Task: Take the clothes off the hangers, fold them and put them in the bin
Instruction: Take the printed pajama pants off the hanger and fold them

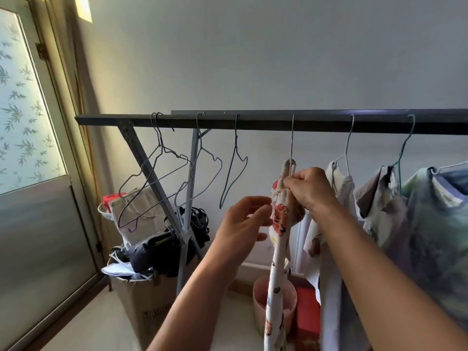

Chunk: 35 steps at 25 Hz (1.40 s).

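Observation:
A dark rail (253, 122) runs across the view at head height. A white cartoon-print garment (278, 239) hangs from a wire hanger (292, 145) at its middle. My right hand (307, 188) pinches the hanger's neck and the garment's collar. My left hand (243, 219) is beside the garment at its left, fingers loosely spread, fingertips touching the fabric. To the right hang a white shirt (339, 198), a grey-collared shirt (379, 206) and a pale green-purple shirt (435, 224). Several bare wire hangers (197, 171) hang at the left of the rail.
A cardboard box (141, 300) heaped with bags and papers stands under the rail's left leg (157, 183). A pink bucket (260, 300) and a red box (306, 310) sit on the floor below the garment. A frosted glass door (27, 122) is at the left.

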Each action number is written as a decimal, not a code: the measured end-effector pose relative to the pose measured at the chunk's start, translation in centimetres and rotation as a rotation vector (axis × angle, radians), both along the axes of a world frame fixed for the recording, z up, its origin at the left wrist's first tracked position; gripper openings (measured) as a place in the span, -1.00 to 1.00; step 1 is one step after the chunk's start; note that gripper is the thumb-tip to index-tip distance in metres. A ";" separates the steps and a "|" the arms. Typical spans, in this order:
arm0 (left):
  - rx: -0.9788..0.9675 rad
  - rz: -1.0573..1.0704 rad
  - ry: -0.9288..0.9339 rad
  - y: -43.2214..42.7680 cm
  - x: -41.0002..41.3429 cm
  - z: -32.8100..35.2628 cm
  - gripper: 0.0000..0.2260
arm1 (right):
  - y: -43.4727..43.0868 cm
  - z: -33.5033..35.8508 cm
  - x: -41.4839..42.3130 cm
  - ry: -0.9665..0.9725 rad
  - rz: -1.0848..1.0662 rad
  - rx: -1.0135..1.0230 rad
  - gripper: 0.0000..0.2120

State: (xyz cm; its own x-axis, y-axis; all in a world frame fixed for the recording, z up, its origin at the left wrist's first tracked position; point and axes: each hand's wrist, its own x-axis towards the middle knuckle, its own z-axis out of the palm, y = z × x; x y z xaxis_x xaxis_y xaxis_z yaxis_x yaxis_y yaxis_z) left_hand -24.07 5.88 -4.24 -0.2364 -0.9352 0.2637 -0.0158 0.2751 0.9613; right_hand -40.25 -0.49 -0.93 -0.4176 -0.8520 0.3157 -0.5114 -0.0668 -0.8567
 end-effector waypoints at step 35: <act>-0.008 0.182 -0.408 0.9 6.5 -3.7 -0.71 | 7.8 3.5 3.0 -0.886 0.792 0.123 -0.76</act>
